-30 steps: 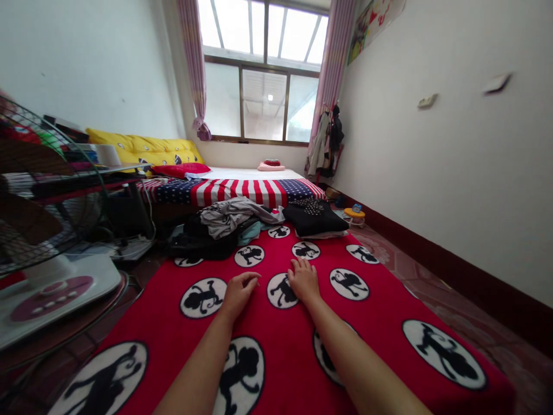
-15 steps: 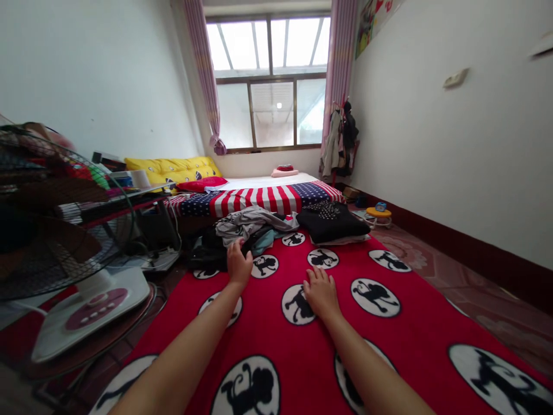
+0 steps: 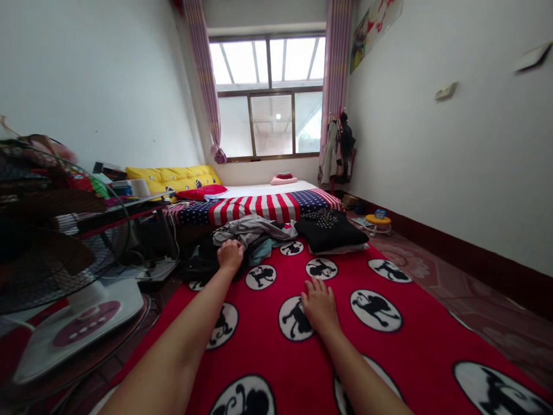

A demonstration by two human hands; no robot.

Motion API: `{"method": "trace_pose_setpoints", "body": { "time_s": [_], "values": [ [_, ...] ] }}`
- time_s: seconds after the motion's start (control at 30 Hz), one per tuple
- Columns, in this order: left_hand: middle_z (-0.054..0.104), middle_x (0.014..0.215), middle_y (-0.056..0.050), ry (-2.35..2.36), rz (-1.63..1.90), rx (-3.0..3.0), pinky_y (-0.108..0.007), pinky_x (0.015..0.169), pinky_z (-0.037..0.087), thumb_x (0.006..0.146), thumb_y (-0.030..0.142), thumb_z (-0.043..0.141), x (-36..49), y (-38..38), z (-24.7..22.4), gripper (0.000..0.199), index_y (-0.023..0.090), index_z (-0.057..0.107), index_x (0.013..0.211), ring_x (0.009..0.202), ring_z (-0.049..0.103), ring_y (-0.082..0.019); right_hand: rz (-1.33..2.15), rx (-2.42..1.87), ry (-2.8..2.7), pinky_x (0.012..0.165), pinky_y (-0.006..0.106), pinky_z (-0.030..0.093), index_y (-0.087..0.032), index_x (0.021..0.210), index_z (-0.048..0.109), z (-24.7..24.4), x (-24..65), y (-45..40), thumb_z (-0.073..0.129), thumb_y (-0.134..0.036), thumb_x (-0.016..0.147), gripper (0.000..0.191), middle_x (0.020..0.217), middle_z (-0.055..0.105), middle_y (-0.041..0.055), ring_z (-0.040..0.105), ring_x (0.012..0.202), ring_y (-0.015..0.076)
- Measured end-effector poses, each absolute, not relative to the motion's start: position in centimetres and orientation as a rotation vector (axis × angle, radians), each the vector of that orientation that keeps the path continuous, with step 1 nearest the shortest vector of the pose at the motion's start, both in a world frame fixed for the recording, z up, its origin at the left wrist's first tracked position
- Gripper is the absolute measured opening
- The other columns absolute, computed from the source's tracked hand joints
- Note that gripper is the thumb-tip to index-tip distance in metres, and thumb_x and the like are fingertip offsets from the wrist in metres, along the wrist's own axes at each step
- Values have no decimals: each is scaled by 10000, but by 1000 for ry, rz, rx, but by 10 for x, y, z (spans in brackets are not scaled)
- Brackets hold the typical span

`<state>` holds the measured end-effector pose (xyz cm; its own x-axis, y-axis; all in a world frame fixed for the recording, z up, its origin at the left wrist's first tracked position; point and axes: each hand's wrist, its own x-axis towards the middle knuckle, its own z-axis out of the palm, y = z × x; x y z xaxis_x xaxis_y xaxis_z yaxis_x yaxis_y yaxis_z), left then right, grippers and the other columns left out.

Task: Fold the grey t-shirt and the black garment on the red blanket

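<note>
Covering some piled clothes (image 3: 249, 230): left hand (image 3: 230, 255), grip unclear.

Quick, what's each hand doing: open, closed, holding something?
Left hand: at the loose clothes pile, fingers curled; whether it grips cannot be told.
Right hand: open, palm down on or just above the red blanket.

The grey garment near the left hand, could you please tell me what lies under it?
Black clothing and a pale blue piece stick out from under the grey garment. Whatever lies deeper is covered, and the left hand hides part of the black clothing.
</note>
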<state>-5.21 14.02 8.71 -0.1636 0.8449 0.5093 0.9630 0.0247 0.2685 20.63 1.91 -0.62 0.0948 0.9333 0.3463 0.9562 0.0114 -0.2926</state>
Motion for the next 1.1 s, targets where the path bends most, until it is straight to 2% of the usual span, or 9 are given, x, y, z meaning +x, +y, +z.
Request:
{"method": "trace_pose_setpoints", "body": {
  "time_s": [0.07,0.17,0.27,0.43,0.53,0.63,0.77,0.97,1.1],
  "values": [
    [624,1079,-133,-2068,-838,-1886,-415,883,438,809,329,609,-50,136,84,246,167,670,984,1082,551,-313,-71,-1939,-1848,1083,489,239,-158,1311,546,-6,206,19,421,-285,906,443,1448,459,129,355,1349,289],
    [626,1072,-123,-2039,-883,-1910,-413,875,443,743,272,672,-49,131,81,184,182,673,904,1078,553,-321,-72,-1952,-1848,1081,483,241,-158,1311,546,-5,206,18,417,-288,908,442,1449,458,129,355,1347,289],
    [643,1034,-127,-2033,-1007,-1895,-411,867,445,796,238,603,-50,131,86,110,180,651,876,1056,574,-319,-87,-1950,-1852,1079,474,240,-163,1312,543,-3,206,17,421,-295,907,443,1441,467,125,359,1340,285],
    [663,988,-138,-1949,-1281,-1888,-356,814,465,908,233,428,-42,121,117,216,139,545,1064,950,632,-266,-97,-1953,-1853,1072,457,239,-165,1304,548,-1,206,17,428,-302,905,439,1437,472,119,362,1328,279],
    [662,980,-88,-1800,-1388,-1959,-305,808,459,916,246,426,-25,89,140,189,173,514,1066,937,635,-221,-91,-1951,-1848,1071,449,234,-167,1300,549,-2,205,18,435,-302,902,435,1432,477,117,361,1326,276],
    [642,850,-39,-1587,-1439,-2174,-281,743,444,913,285,443,-6,33,146,163,191,522,1020,815,632,-195,-76,-1921,-1844,1066,455,240,-158,1281,562,-2,207,18,444,-300,900,423,1419,490,119,372,1319,286],
    [613,748,-7,-1431,-1208,-2753,-256,648,401,847,199,485,14,-42,111,66,224,545,857,699,588,-167,37,-1822,-1743,1037,394,291,-144,1187,613,-2,215,20,438,-315,909,370,1321,574,124,464,1240,262],
    [601,680,26,-1689,-990,-3202,-207,567,351,694,39,559,31,-111,41,190,204,576,788,639,563,-125,140,-1744,-1626,893,309,390,-157,1059,651,-2,226,25,345,-349,947,378,1090,681,102,588,1016,219],
    [618,693,37,-1272,-689,-3779,-159,540,374,709,71,656,45,-138,38,166,191,639,822,625,564,-99,165,-1676,-1655,875,299,396,-180,982,669,-2,225,24,323,-419,959,421,1033,693,88,593,1015,214]
  ]
}}
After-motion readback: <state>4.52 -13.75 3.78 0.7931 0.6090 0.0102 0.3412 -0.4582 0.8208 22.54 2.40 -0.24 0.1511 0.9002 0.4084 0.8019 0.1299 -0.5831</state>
